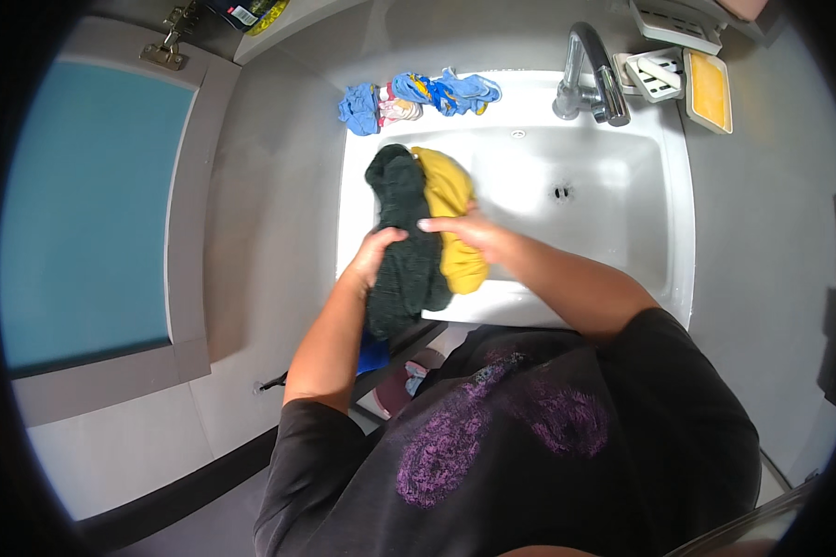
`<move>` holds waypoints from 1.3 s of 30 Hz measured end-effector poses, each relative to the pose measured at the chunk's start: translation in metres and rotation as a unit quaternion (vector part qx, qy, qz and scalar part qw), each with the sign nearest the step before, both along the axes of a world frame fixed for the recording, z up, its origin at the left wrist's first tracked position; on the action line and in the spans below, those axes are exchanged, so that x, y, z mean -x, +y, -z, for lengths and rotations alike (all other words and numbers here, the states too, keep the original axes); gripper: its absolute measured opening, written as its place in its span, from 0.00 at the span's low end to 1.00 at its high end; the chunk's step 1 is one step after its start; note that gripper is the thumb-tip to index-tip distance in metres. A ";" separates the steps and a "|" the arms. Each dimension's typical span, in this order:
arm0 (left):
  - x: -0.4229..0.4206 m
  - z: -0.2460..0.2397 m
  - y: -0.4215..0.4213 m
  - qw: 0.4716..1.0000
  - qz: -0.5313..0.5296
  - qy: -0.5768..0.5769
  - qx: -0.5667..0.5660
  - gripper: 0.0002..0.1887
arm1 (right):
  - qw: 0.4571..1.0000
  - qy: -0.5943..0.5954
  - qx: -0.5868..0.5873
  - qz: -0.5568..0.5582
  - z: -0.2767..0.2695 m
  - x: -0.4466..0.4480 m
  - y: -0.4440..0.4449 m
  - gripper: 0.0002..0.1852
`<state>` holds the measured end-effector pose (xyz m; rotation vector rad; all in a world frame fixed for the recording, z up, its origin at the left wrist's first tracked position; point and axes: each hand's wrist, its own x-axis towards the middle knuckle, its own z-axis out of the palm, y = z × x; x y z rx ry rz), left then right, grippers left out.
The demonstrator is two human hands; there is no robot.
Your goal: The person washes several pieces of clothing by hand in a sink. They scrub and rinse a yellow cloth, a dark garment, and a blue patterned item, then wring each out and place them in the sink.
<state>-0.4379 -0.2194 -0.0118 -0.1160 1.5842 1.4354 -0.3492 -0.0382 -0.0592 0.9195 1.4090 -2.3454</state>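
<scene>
Both my hands grip a bundle of cloth above the left side of a white sink [592, 230]. The bundle is a dark green garment [404, 195] lying alongside a yellow cloth [449, 181]. My left hand [376, 254] is around the left edge of the dark green garment, thumb on top. My right hand [470, 230] clasps the yellow cloth from the right, its thumb reaching onto the dark green one. Fingers of both hands are partly hidden by the fabric. The lower end of the green garment hangs past the sink's front edge.
Behind the basin, small blue patterned cloths [449, 94] and a blue cloth [359, 109] lie on the ledge. A chrome faucet [589, 83] stands at the back. Soap dishes [655, 75] and a yellow soap bar [708, 90] are at right. A cabinet door [104, 209] is at left; a pink bucket [393, 393] sits below.
</scene>
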 end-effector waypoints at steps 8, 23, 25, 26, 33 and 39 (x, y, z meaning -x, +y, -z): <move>-0.093 0.043 0.152 0.953 0.065 -0.152 -0.256 0.37 | 0.869 -0.167 -0.453 -0.106 -0.037 -0.093 0.164 0.47; 0.036 0.105 0.083 0.820 0.242 0.415 0.312 0.41 | 0.801 0.005 -0.565 0.198 -0.003 -0.034 0.249 0.22; 0.025 0.108 0.065 0.765 0.237 0.488 0.348 0.41 | 0.768 -0.030 -0.615 0.175 0.008 -0.020 0.255 0.16; 0.021 0.110 0.057 0.734 0.264 0.510 0.363 0.41 | 0.738 -0.061 -0.659 0.132 0.016 -0.017 0.252 0.16; 0.034 0.123 0.044 0.656 0.326 0.556 0.392 0.41 | 0.671 -0.016 -0.645 -0.365 0.134 0.002 0.102 0.16; 0.051 0.136 0.055 0.660 0.326 0.554 0.389 0.42 | 0.746 -0.217 -0.617 -0.128 0.221 0.013 0.090 0.36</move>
